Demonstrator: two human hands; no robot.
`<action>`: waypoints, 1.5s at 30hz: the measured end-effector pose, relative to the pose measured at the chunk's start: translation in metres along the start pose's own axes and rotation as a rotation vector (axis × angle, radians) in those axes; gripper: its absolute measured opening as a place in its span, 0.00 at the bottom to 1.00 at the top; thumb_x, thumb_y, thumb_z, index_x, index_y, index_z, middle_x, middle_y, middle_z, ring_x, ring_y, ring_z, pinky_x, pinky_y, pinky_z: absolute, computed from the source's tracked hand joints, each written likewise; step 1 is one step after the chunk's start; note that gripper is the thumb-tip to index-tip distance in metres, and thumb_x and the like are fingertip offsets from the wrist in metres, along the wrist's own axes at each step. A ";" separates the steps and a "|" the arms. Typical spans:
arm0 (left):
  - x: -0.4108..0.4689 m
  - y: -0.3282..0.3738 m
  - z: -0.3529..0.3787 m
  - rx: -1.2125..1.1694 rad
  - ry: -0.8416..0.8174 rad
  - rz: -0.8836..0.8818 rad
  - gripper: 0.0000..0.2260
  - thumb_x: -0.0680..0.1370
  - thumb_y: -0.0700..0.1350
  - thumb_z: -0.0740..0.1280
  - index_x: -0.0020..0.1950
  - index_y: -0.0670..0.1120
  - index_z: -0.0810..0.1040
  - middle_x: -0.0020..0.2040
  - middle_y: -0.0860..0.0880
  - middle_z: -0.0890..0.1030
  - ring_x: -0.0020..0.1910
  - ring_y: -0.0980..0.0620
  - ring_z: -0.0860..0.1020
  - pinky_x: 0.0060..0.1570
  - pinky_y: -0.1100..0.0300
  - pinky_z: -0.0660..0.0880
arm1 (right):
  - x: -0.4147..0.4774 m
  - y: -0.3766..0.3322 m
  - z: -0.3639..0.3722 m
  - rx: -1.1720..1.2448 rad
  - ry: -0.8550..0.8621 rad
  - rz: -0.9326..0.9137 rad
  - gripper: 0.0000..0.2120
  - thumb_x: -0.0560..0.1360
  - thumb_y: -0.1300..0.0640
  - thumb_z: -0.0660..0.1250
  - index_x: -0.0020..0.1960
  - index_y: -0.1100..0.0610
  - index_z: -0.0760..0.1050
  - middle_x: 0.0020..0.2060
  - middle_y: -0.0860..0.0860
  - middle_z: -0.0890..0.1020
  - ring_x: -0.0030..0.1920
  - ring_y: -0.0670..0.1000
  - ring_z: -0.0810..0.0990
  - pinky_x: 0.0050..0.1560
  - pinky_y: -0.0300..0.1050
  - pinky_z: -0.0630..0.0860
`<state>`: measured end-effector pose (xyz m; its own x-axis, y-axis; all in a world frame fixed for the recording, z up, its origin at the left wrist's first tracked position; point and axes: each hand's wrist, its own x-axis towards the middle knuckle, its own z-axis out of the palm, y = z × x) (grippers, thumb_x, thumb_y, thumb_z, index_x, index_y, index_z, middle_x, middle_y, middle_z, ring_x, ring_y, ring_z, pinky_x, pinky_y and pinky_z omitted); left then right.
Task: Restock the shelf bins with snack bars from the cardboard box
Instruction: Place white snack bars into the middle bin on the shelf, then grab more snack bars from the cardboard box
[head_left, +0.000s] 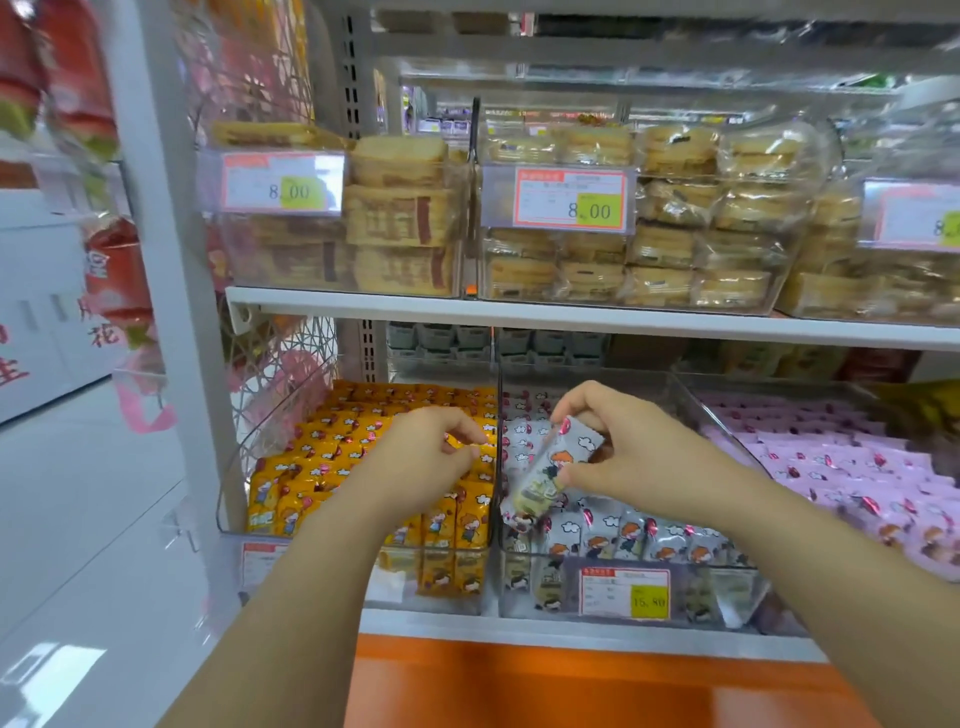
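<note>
My right hand (621, 447) pinches a grey-white snack bar (550, 470) with a cartoon print, tilted above the middle clear bin (530, 592) of matching grey bars. My left hand (423, 457) hovers over the left bin (228, 499) of yellow snack bars (322, 467), fingers curled, with nothing visible in it. A third bin on the right holds pink snack bars (831, 457). The cardboard box is out of view.
The shelf above carries clear bins of wrapped pastries (675, 218) with price tags reading 8.00. A price tag (623, 592) hangs on the middle bin's front. An orange base panel (571, 686) runs below the shelf. White floor (78, 519) lies to the left.
</note>
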<state>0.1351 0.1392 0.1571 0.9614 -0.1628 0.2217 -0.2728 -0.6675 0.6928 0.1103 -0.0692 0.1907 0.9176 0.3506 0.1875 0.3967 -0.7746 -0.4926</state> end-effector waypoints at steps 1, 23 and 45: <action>-0.001 0.000 -0.001 -0.014 -0.003 0.003 0.04 0.80 0.44 0.64 0.49 0.53 0.77 0.41 0.50 0.78 0.20 0.63 0.70 0.20 0.72 0.64 | 0.000 -0.004 0.000 -0.032 -0.013 -0.001 0.15 0.73 0.53 0.71 0.53 0.44 0.66 0.58 0.47 0.76 0.35 0.38 0.78 0.43 0.41 0.74; -0.044 0.029 0.014 0.247 -0.003 0.150 0.09 0.80 0.43 0.63 0.57 0.49 0.79 0.56 0.53 0.80 0.46 0.56 0.74 0.47 0.63 0.70 | -0.067 0.009 0.062 -0.186 0.163 -0.134 0.15 0.76 0.56 0.67 0.62 0.51 0.77 0.58 0.46 0.78 0.62 0.48 0.71 0.67 0.49 0.67; -0.246 -0.128 0.261 -0.043 -0.336 -0.509 0.10 0.79 0.39 0.63 0.59 0.47 0.79 0.55 0.50 0.80 0.49 0.58 0.76 0.48 0.71 0.69 | -0.256 0.186 0.240 0.099 -0.616 0.765 0.29 0.75 0.55 0.69 0.73 0.54 0.63 0.66 0.55 0.73 0.65 0.54 0.73 0.62 0.43 0.69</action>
<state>-0.0571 0.0754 -0.1653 0.9280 -0.0560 -0.3684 0.2295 -0.6930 0.6834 -0.0571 -0.1766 -0.1529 0.7400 0.0084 -0.6725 -0.3272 -0.8691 -0.3709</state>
